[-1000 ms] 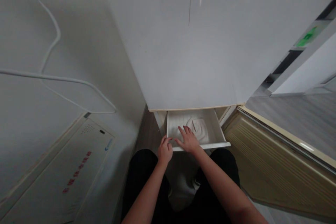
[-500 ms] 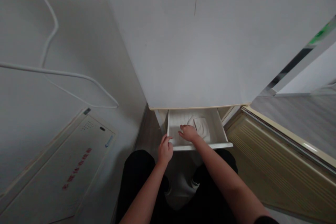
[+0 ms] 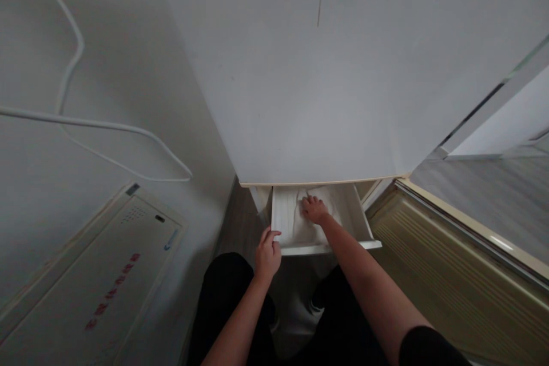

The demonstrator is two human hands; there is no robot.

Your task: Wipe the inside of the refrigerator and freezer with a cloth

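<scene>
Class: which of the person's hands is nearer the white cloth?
Right. The right hand is on the cloth inside the drawer; the left hand is farther, at the drawer's front-left corner.

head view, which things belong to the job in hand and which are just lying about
In the job: pulled-out drawer; pale, cloth-like piece inside it, under the right hand; left hand, at the drawer's front left corner.

Just nearby: white cable; wall panel with red lettering; open door, untouched.
</scene>
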